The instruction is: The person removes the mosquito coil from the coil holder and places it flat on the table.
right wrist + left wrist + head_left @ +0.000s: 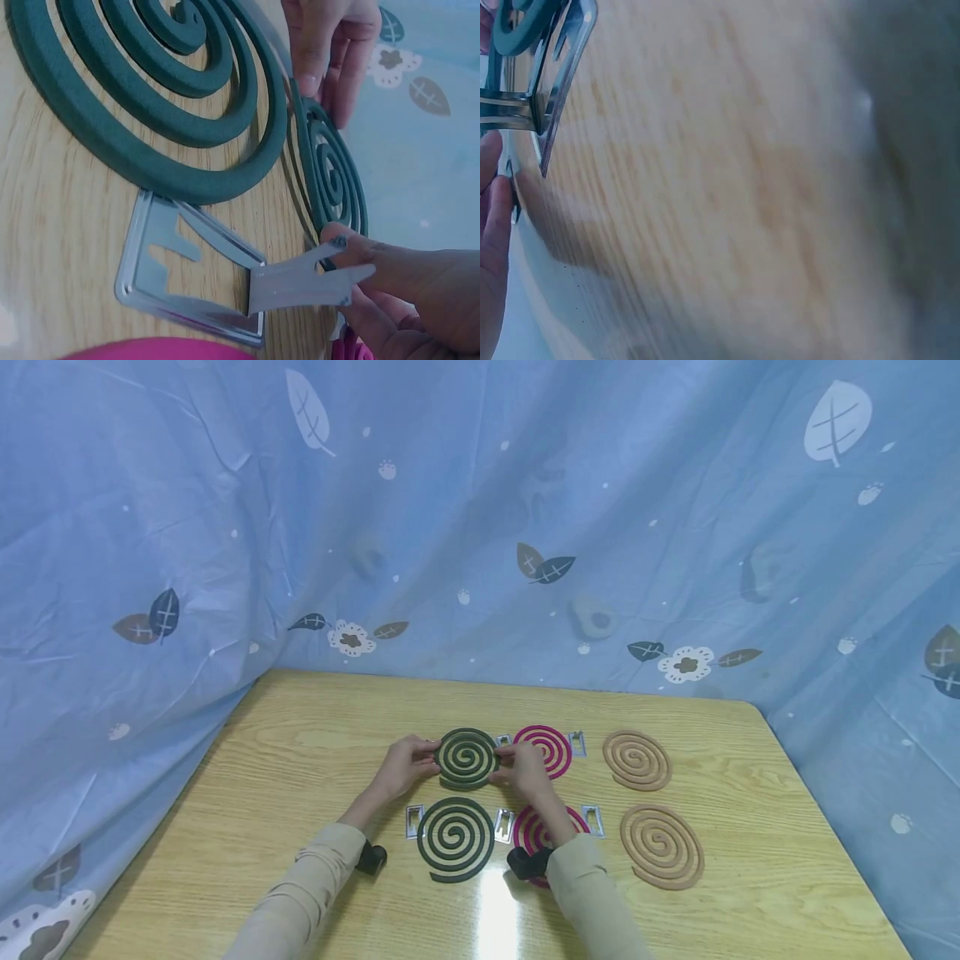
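Note:
Both hands hold the far dark green mosquito coil (467,755) by its opposite edges. My left hand (403,767) pinches its left side, and my right hand (527,772) pinches its right side; in the right wrist view thumbs lie on the coil (334,178). Whether it touches the table is unclear. Closer to me lies a second green coil (453,836), with a metal stand (300,289), its prong bent up, at its edge. In the left wrist view, fingers (495,225) show at the left edge below a metal stand (510,110).
Two pink coils (567,745) lie right of the green ones, the nearer partly hidden under my right forearm. Two tan coils (636,760) lie farther right. Several metal stands (593,821) sit between the coils. A blue patterned curtain (480,527) borders the wooden table (337,710).

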`<move>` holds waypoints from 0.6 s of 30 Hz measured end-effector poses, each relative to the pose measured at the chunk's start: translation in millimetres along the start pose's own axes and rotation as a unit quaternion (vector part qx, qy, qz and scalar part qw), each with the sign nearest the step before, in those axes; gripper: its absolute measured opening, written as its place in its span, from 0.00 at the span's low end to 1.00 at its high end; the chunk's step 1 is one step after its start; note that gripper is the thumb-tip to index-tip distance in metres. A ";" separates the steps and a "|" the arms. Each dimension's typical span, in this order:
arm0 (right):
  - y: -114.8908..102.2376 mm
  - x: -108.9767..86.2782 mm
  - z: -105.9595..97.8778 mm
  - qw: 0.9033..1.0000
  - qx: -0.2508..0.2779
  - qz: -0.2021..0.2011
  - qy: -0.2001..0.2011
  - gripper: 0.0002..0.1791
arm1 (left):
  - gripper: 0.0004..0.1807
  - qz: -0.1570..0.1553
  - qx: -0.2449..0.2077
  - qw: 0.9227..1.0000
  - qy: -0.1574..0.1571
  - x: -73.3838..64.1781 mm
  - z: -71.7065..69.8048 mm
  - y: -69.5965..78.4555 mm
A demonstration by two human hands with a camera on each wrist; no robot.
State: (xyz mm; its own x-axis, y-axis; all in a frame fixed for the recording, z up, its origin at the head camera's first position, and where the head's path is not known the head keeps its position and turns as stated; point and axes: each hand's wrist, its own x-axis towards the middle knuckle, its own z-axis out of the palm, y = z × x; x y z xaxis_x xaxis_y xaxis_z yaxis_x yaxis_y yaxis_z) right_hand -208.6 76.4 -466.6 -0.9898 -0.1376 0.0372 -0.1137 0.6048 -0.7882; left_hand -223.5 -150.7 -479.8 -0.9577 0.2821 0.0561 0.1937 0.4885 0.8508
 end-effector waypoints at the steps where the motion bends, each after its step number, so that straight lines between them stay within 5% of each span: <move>1: -1.1 0.0 0.2 1.000 -0.004 0.000 -0.001 0.24 | 0.23 0.001 0.002 1.000 0.001 0.0 0.1 -0.1; 18: -5.6 -1.1 3.0 1.000 -0.019 0.003 0.008 0.24 | 0.20 -0.006 0.070 0.998 0.004 1.8 -0.7 6.4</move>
State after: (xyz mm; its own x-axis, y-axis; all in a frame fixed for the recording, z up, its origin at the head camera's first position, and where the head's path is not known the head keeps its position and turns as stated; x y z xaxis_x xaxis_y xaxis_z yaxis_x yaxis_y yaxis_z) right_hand -206.6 70.8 -464.1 -0.9916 -0.1223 0.0421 -0.1109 0.6357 -0.7639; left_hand -224.2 -147.6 -473.9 -0.9618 0.2688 0.0516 0.2096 0.6021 0.7704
